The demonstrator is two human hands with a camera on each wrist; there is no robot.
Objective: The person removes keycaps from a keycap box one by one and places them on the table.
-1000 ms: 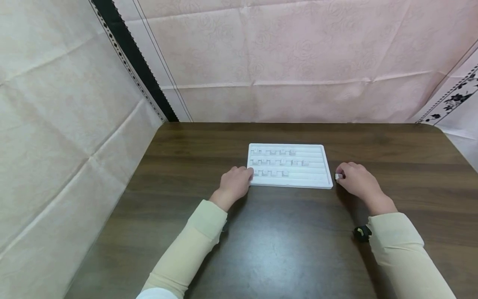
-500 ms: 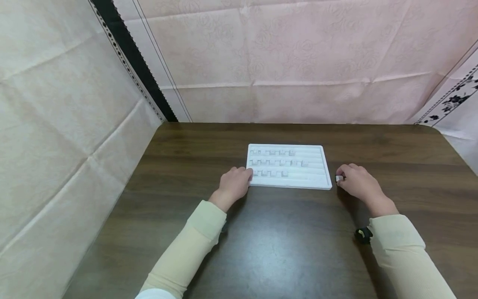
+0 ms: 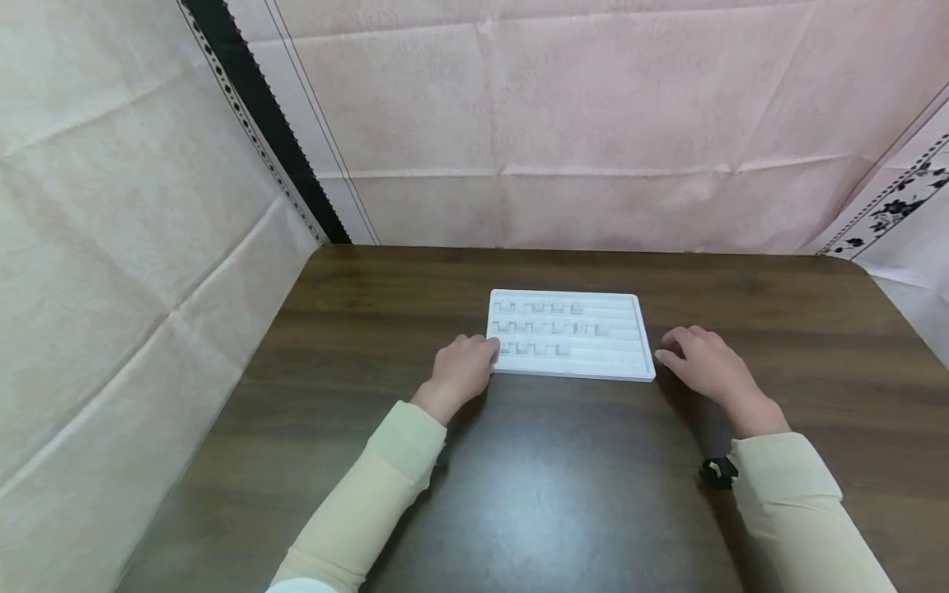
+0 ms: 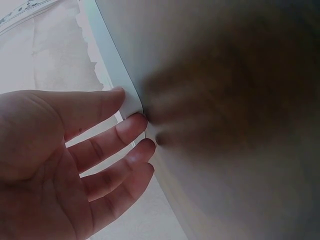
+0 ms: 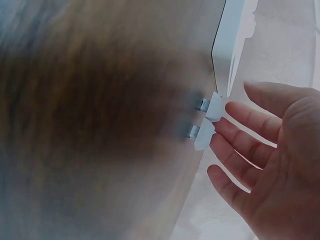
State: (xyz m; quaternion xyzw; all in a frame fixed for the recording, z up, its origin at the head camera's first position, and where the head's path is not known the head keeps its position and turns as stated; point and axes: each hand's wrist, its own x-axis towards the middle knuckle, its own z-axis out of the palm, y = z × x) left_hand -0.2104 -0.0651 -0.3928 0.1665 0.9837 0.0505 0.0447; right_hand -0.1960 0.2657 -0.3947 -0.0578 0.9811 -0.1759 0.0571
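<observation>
A white ridged tray (image 3: 611, 342) lies on the brown table, with several small pale pieces (image 3: 558, 328) standing in rows in its left part. My left hand (image 3: 461, 365) holds the tray's left front corner. In the left wrist view, the thumb (image 4: 107, 102) lies on the white rim and the index fingertip is at its edge. My right hand (image 3: 708, 362) is just right of the tray with relaxed, parted fingers and nothing pinched. In the right wrist view, two white wedge-shaped pieces (image 5: 204, 135) with grey stubs are beside its fingertips; whether they touch cannot be told.
The brown wooden table (image 3: 385, 305) reaches to a pale cloth backdrop (image 3: 593, 115) behind. Another cloth (image 3: 133, 288) hangs along the left side. A dark device (image 3: 719, 472) is on the right wrist.
Earlier, a small white piece was between my right thumb and finger; now those fingers have parted and the piece is let go. My left hand keeps its place on the tray.
</observation>
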